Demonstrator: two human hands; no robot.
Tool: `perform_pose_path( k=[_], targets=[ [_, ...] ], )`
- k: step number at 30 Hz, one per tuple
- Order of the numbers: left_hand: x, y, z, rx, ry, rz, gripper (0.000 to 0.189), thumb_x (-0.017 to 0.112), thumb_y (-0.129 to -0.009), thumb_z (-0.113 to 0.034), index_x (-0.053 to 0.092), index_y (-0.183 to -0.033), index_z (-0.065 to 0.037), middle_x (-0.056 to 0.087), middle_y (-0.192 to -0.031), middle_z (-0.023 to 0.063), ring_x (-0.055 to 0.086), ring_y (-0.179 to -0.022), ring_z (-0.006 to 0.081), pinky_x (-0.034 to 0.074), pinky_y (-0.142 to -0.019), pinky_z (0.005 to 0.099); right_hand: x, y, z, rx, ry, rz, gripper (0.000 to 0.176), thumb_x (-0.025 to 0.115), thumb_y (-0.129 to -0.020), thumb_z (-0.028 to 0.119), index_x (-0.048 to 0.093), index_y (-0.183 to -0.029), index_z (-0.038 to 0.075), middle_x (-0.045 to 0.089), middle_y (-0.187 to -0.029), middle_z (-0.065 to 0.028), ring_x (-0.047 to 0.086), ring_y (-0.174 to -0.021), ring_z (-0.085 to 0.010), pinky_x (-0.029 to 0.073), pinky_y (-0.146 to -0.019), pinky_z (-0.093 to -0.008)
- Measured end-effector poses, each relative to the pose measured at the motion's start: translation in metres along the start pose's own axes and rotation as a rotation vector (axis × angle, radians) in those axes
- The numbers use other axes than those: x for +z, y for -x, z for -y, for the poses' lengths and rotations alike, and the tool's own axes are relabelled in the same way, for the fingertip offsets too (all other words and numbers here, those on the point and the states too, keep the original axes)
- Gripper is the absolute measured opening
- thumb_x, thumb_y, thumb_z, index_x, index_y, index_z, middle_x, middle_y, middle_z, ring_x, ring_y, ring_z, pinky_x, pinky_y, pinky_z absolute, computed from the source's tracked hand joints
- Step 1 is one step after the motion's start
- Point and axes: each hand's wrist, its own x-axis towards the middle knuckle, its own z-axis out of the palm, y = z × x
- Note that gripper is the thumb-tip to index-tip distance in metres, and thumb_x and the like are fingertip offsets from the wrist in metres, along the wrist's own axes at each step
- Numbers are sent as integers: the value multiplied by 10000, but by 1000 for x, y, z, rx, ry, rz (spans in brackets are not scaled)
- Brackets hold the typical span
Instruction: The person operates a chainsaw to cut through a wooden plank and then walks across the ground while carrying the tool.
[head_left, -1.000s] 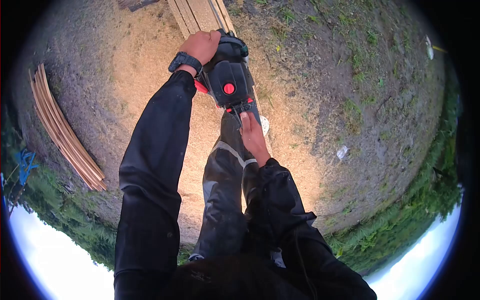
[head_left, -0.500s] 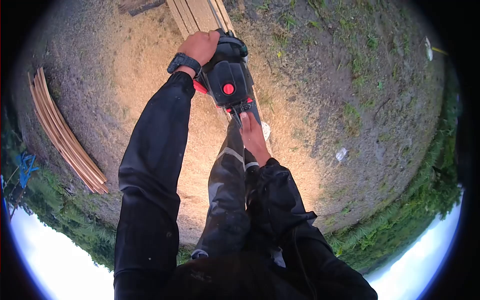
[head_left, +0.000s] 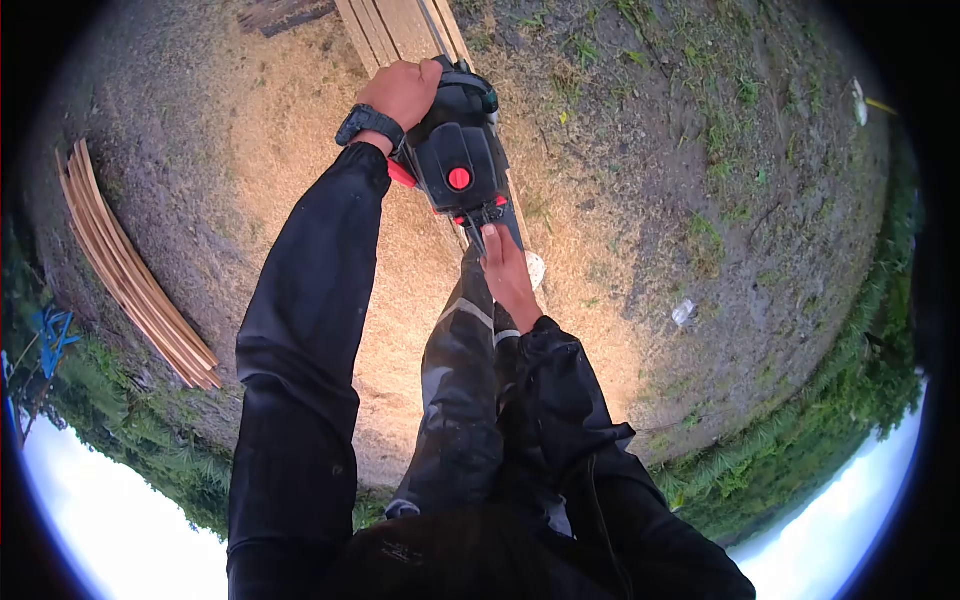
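Note:
A black chainsaw (head_left: 450,145) with a red round knob lies over a sawn wooden beam (head_left: 395,30) that runs up to the top edge. My left hand (head_left: 402,92), with a black watch at the wrist, is closed round the front handle. Closed round the rear handle at the saw's near end is my right hand (head_left: 508,275); its thumb lies on top and the other fingers are mostly hidden. The guide bar (head_left: 435,28) shows as a thin dark strip along the wood beyond the saw body.
Sawdust (head_left: 400,310) covers the ground around my legs. Several long planks (head_left: 135,275) lie stacked at left. A dark piece of wood (head_left: 285,12) lies at the top, a crumpled clear scrap (head_left: 683,313) at right. Grass and bushes border the ground.
The view has shifted very slightly against the ground and wood. Both hands keep their hold on the chainsaw, and no other clear movement shows.

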Motion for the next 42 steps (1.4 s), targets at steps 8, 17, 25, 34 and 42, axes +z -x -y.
perform_pose_path(
  k=[8, 17, 25, 34, 42],
  targets=[
    [-17, -28, 12, -196, 113, 83, 545, 353, -1007, -444, 734, -1007, -55, 714, -1015, 258, 662, -951, 504, 536, -904, 561, 8, -25, 13, -97, -95, -33, 489, 417, -1092, 495, 572, -1114, 32, 523, -768, -41, 501, -649, -134, 450, -640, -319],
    [-41, -41, 15, -236, 184, 123, 567, 330, -1013, -439, 734, -1001, -42, 712, -1022, 259, 658, -970, 495, 531, -914, 552, 8, -30, 46, 11, 1, 11, 517, 380, -1080, 499, 577, -1271, 60, 686, -1040, -302, 611, -1061, -532, 464, -892, -554],
    [-44, -66, 35, -232, 222, 112, 561, 337, -1017, -420, 738, -961, -31, 713, -997, 263, 663, -946, 496, 524, -911, 559, 18, -53, 57, -95, -32, -55, 491, 413, -1094, 499, 572, -1128, 36, 550, -781, -69, 527, -655, -149, 471, -646, -344],
    [-33, -81, 46, -126, 62, 60, 541, 337, -1019, -409, 739, -986, -49, 715, -1003, 255, 673, -922, 492, 539, -902, 559, 15, -58, 75, -28, -30, -17, 498, 371, -1084, 492, 579, -1265, 77, 686, -1010, -305, 618, -1034, -539, 462, -889, -568],
    [-55, -111, 75, 134, -112, -50, 218, 673, -899, -210, 548, -965, -44, 671, -822, 253, 664, -791, 475, 534, -669, 562, 21, -84, 115, -11, -38, 6, 544, 351, -1075, 523, 577, -1291, 77, 683, -1059, -303, 608, -1085, -532, 447, -931, -565]
  ],
)
